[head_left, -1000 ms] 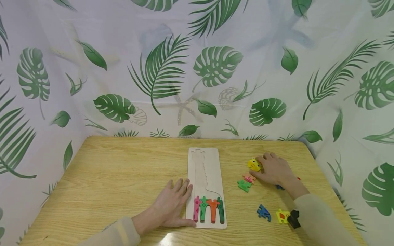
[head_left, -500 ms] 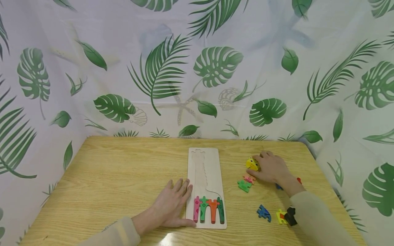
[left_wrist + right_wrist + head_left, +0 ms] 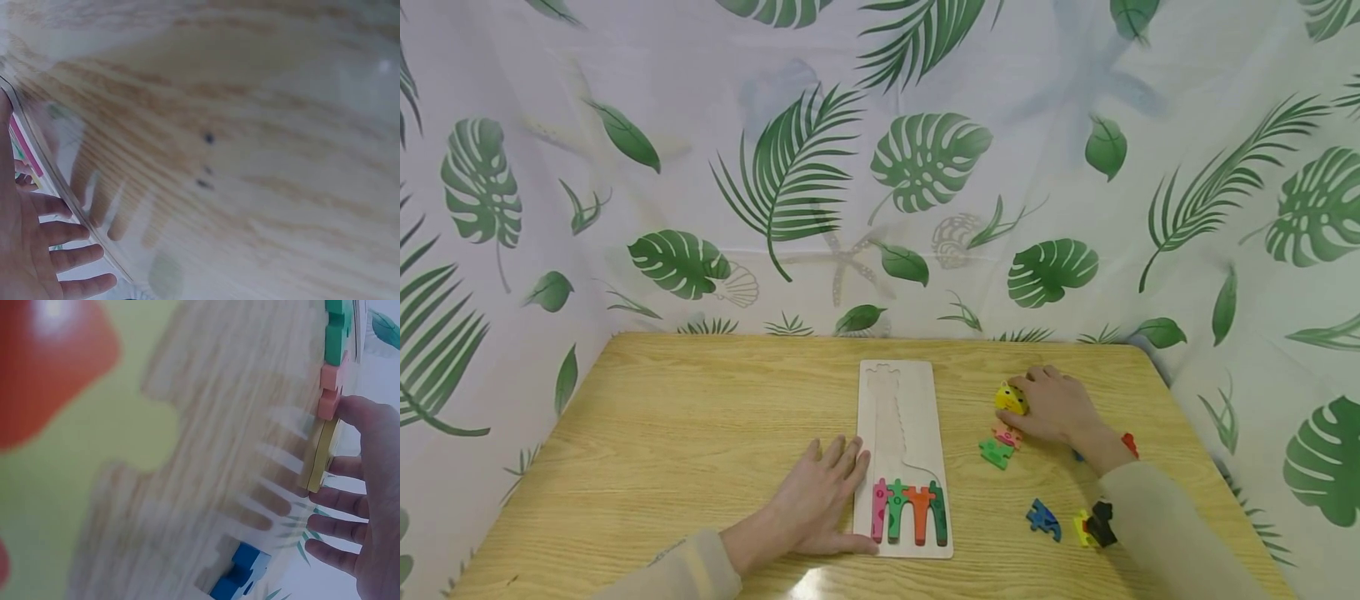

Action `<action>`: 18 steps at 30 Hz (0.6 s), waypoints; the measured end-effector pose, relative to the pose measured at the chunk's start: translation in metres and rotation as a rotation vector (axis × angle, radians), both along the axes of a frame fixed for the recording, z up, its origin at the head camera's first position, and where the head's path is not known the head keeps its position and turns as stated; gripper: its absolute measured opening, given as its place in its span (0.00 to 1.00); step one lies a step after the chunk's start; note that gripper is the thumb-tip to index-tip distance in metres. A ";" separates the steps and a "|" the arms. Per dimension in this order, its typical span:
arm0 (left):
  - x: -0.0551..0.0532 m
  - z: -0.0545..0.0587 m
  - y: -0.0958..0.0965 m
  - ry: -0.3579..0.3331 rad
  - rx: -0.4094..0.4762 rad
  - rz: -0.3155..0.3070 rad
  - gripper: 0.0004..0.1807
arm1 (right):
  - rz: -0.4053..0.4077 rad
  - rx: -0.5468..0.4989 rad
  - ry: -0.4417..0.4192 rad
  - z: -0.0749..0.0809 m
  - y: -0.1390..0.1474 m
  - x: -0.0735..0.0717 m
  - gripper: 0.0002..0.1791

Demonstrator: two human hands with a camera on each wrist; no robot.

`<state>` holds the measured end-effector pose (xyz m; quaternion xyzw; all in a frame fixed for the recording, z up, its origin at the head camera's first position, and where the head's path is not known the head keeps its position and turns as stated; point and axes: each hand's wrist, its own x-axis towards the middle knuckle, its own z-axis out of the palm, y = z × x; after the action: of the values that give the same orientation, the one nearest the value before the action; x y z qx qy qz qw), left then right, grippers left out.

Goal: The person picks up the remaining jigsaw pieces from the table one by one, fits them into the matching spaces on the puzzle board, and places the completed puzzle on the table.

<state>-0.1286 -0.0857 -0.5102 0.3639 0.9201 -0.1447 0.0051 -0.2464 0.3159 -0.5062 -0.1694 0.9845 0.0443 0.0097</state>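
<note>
1. Head view: the left grip (image 3: 823, 500), fingers spread, holding nothing, rests at the edge of the board (image 3: 917, 404); light pressure should steady it.
2. Farther, the right grip (image 3: 1056, 404) pinches the yellow face piece (image 3: 1011, 400), right of the board; an edge pinch should leave its underside free.
3. Right wrist alone shows that piece's thickness.

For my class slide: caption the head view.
Yellow face piece in the right grip; four legs in the puzzle board.

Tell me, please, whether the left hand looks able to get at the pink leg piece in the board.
Probably yes: the left hand rests at the left edge of the board, beside the pink leg piece, and nothing visible stands between them.
</note>
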 end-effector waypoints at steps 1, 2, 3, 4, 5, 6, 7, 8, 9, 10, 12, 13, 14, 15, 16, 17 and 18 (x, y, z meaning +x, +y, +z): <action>0.000 0.000 0.000 -0.002 0.002 0.000 0.68 | 0.002 0.002 0.000 0.000 0.000 -0.001 0.40; 0.000 0.000 0.000 -0.002 0.003 0.000 0.68 | 0.005 0.004 -0.001 -0.001 0.000 -0.001 0.40; 0.000 0.000 0.000 -0.002 0.005 -0.001 0.68 | 0.007 0.005 -0.001 -0.001 0.000 -0.002 0.40; 0.001 0.000 -0.001 -0.001 0.006 -0.001 0.68 | 0.007 0.004 -0.001 -0.001 0.000 -0.002 0.40; 0.001 0.000 -0.001 0.001 0.008 -0.002 0.68 | 0.006 0.003 -0.002 -0.001 0.000 -0.002 0.40; 0.001 0.000 0.000 0.004 0.009 -0.003 0.68 | 0.005 -0.001 -0.003 -0.001 0.000 -0.002 0.39; 0.001 -0.001 0.000 0.007 0.009 -0.004 0.68 | 0.003 -0.004 -0.003 -0.001 0.000 -0.002 0.39; 0.000 -0.001 0.000 0.010 0.008 -0.005 0.69 | 0.002 -0.006 -0.004 -0.001 0.000 -0.002 0.39; 0.000 -0.001 0.000 0.010 0.008 -0.004 0.69 | 0.002 -0.008 -0.003 -0.001 0.000 -0.003 0.39; 0.000 -0.001 0.000 0.011 0.006 -0.003 0.69 | 0.003 -0.009 -0.003 -0.001 0.000 -0.003 0.39; 0.000 -0.002 0.000 0.013 0.004 -0.002 0.69 | 0.007 -0.008 -0.002 -0.001 0.000 -0.003 0.39; 0.000 -0.002 0.000 0.013 0.002 -0.002 0.69 | 0.010 -0.008 0.000 -0.001 0.000 -0.003 0.39; 0.000 -0.002 0.001 0.014 0.002 -0.002 0.69 | 0.011 -0.009 0.001 0.000 -0.001 -0.003 0.39; 0.000 -0.002 0.001 0.014 0.002 -0.001 0.69 | 0.013 -0.013 0.002 0.000 -0.001 -0.003 0.38; 0.000 -0.002 0.001 0.016 0.002 -0.002 0.69 | 0.014 -0.014 0.004 0.000 -0.002 -0.003 0.39; 0.000 -0.002 0.001 0.017 0.003 -0.002 0.69 | 0.015 -0.017 0.006 0.000 -0.002 -0.004 0.38; 0.000 -0.002 0.001 0.018 0.003 -0.002 0.69 | 0.018 -0.019 0.008 0.000 -0.003 -0.004 0.38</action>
<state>-0.1288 -0.0851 -0.5124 0.3634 0.9200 -0.1464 -0.0038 -0.2501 0.3132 -0.5061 -0.1780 0.9834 0.0359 0.0037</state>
